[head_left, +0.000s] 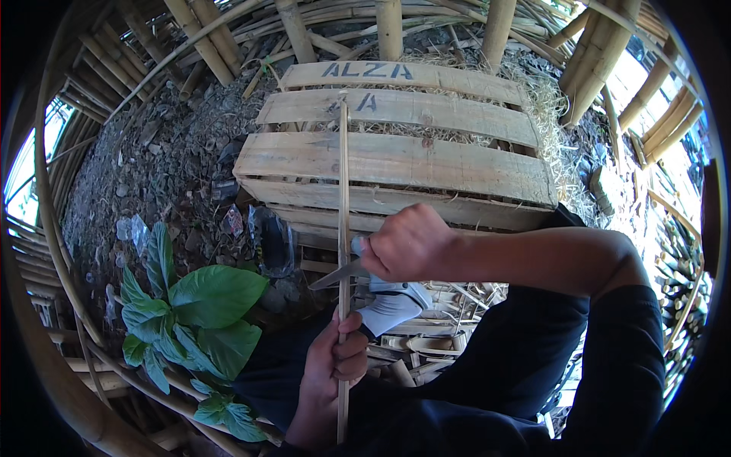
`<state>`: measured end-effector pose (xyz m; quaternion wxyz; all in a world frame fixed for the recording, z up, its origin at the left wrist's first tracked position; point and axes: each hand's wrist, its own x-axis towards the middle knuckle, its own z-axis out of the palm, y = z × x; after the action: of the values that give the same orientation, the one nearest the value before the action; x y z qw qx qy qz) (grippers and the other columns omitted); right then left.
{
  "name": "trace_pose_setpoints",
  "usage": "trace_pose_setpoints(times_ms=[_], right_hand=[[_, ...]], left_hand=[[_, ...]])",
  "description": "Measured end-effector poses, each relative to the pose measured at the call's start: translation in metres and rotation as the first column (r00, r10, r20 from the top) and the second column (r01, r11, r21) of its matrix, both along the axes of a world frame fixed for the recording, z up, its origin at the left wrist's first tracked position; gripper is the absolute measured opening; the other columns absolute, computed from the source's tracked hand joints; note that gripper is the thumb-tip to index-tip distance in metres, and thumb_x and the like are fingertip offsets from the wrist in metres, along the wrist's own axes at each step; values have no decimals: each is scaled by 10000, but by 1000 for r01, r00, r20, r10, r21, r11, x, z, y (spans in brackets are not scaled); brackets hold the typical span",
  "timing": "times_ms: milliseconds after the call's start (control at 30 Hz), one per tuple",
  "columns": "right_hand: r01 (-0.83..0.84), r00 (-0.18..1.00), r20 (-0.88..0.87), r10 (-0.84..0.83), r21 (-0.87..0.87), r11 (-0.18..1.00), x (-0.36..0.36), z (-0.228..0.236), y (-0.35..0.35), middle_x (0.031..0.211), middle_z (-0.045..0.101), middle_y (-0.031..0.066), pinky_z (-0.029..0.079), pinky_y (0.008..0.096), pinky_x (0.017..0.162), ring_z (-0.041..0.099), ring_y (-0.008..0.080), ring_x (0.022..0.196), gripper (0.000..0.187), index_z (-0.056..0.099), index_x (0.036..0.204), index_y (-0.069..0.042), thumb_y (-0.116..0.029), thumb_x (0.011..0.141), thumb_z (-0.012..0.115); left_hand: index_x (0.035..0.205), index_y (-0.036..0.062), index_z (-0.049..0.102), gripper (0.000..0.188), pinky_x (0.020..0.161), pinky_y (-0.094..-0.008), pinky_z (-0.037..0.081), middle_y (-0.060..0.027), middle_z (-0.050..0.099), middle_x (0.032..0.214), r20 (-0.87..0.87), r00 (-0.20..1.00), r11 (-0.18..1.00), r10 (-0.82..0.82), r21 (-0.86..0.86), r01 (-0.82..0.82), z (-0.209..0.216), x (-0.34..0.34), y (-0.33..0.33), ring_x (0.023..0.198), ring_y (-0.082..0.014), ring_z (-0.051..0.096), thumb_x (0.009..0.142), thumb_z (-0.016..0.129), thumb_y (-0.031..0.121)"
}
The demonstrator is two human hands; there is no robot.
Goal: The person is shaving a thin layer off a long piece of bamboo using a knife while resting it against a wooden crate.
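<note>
A long, thin bamboo strip [344, 175] stands lengthwise in front of me, running from my lap up across the slats of a wooden crate. My left hand [339, 354] is wrapped round its lower part. Just above that, my right hand [407, 244] grips a knife [339, 274] in a closed fist, only a bit of the handle showing. The blade points left and crosses the strip, seemingly touching it; the exact contact is hard to make out.
The wooden crate [396, 160] lies ahead, with straw [560, 152] around it. A leafy plant [209, 305] grows at the left. Bamboo posts [388, 30] rise behind the crate. Cut bamboo pieces [426, 346] lie beneath my legs, near a grey shoe [411, 293]. Stony soil [152, 167] spreads leftward.
</note>
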<state>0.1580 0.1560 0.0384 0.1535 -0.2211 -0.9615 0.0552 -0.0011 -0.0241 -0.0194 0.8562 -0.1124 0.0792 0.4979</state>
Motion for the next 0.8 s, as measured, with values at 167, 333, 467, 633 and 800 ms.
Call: trace_pose_setpoints(times_ms=[167, 333, 467, 633, 800], right_hand=[[-22, 999, 32, 22, 4, 1000, -6, -4, -1, 451, 526, 61, 449, 387, 397, 520, 261, 369, 427, 526, 485, -93, -249, 883, 537], [-66, 994, 90, 68, -33, 997, -16, -7, -21, 433, 494, 48, 436, 381, 384, 502, 249, 355, 393, 521, 502, -99, -242, 866, 558], [-72, 997, 16, 72, -14, 997, -14, -13, -24, 426, 480, 45, 435, 383, 380, 501, 249, 357, 347, 542, 540, -101, -246, 855, 562], [-118, 989, -80, 124, 72, 990, -15, -20, -11, 424, 475, 48, 439, 388, 380, 507, 253, 361, 322, 561, 566, -98, -241, 855, 553], [1, 972, 229, 52, -222, 975, -19, -4, -24, 497, 570, 91, 492, 421, 446, 571, 294, 416, 506, 607, 564, -83, -419, 924, 488]], left_hand=[[890, 165, 413, 270, 323, -193, 135, 72, 255, 570, -4, 1000, 1000, 5, 2, -5, -2, 0, -7, 399, -14, 165, 1049, 327, 366], [886, 168, 418, 262, 331, -191, 130, 79, 248, 580, -11, 1000, 1000, 22, -8, -22, -4, -1, -12, 407, -11, 159, 1048, 338, 358], [890, 170, 422, 261, 333, -190, 117, 85, 244, 583, -74, 997, 999, 38, -6, -38, -3, -5, -10, 406, -9, 154, 1046, 342, 363], [885, 178, 424, 270, 337, -193, 119, 86, 252, 579, -15, 1000, 1000, 26, -12, -26, -1, -6, -13, 408, -11, 161, 1045, 334, 375], [893, 174, 423, 279, 344, -195, 120, 77, 272, 582, -91, 995, 1000, -30, -10, 29, -7, 1, -13, 414, -17, 179, 1037, 344, 399]])
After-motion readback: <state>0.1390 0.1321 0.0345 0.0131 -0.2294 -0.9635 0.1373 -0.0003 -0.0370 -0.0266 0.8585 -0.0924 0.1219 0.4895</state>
